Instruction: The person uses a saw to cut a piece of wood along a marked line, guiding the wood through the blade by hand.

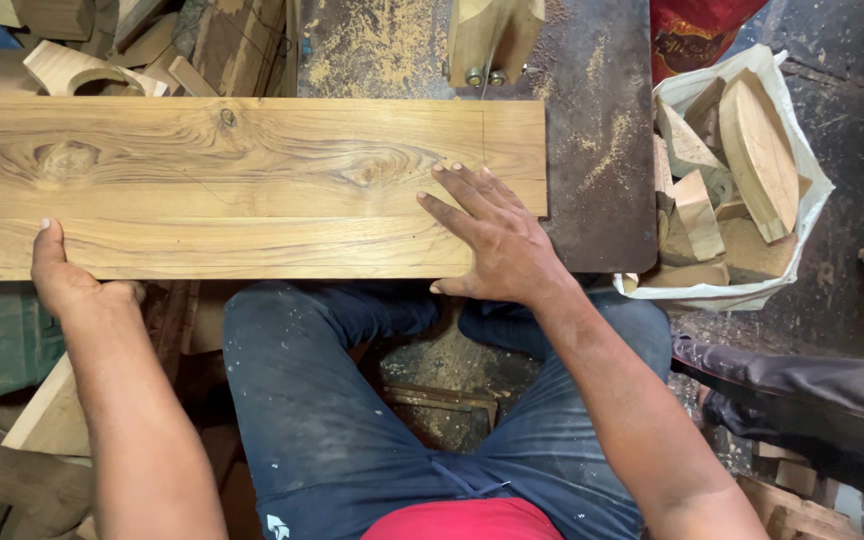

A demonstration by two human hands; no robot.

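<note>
A left hand (70, 285) is gripping the near edge of a long wooden plank (232, 185) while the right hand (497, 240) is pressing flat and open on it, over a sawdust-strewn metal worktop (602, 150).

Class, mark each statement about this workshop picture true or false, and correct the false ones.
1. The right hand lies flat on the wooden board. True.
2. The left hand holds a hammer. False: it grips the board's near edge.
3. The white sack holds wood offcuts. True.
4. The board lies on the floor. False: its right end rests on a sawdust-strewn machine table.
</note>
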